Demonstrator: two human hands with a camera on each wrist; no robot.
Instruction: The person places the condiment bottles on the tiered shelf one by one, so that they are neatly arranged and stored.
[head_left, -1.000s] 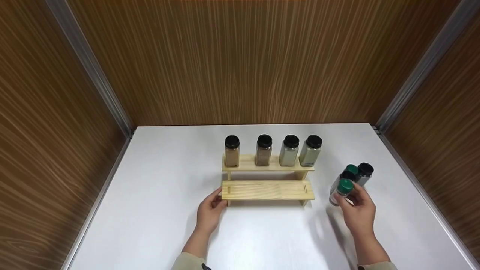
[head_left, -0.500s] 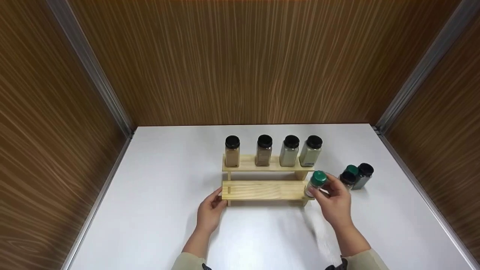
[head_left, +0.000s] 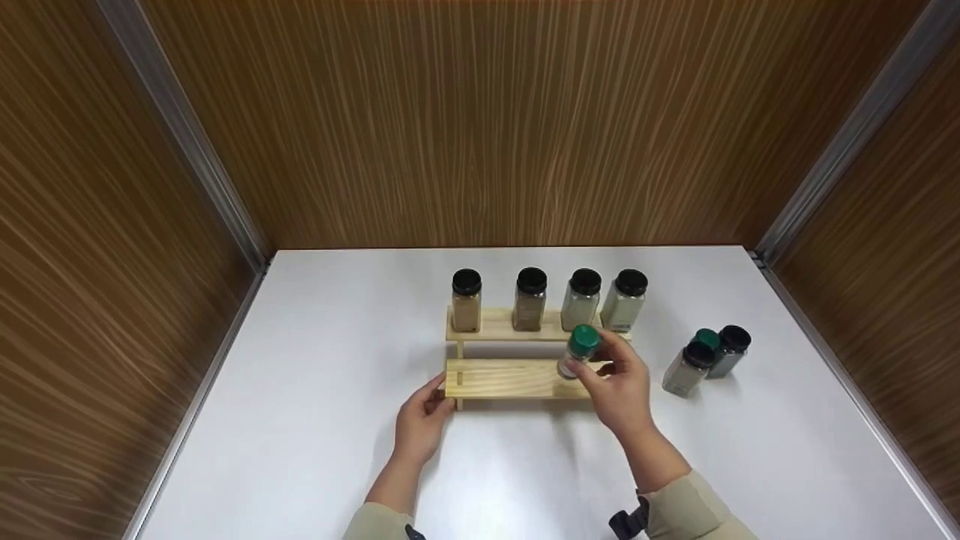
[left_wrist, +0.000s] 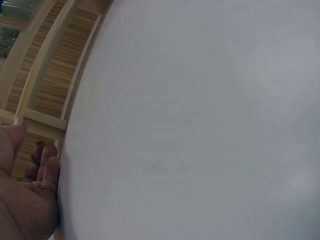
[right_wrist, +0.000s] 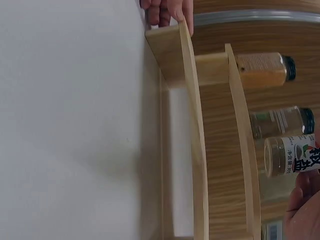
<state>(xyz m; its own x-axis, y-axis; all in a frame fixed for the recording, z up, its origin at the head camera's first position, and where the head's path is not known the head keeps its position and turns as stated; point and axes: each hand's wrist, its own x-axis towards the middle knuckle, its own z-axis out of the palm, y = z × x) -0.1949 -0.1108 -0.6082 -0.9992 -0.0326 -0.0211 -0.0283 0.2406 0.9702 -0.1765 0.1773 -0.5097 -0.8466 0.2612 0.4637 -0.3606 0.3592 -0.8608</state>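
Note:
A two-tier wooden spice rack point(head_left: 495, 379) stands on the white table. My left hand point(head_left: 420, 429) holds the left end of its lower shelf; in the left wrist view the thumb point(left_wrist: 19, 129) touches the wood and the other fingers are curled below. My right hand point(head_left: 621, 386) pinches a green-capped spice jar point(head_left: 579, 351) over the lower shelf, slightly tilted. The right wrist view shows that jar's printed label point(right_wrist: 302, 154) and its base apart from the shelf. Black-capped spice jars point(head_left: 466, 301) stand in a row on the upper shelf.
To the right of the rack, a black-capped jar point(head_left: 686, 369), a green-capped jar point(head_left: 706, 339) and a dark jar point(head_left: 729, 351) stand close together on the table. Wood-grain panels point(head_left: 480, 127) enclose the back and both sides.
My right hand has carried the green-capped jar leftward from the group on the table to above the rack's lower shelf. My left hand has stayed at the rack's left end.

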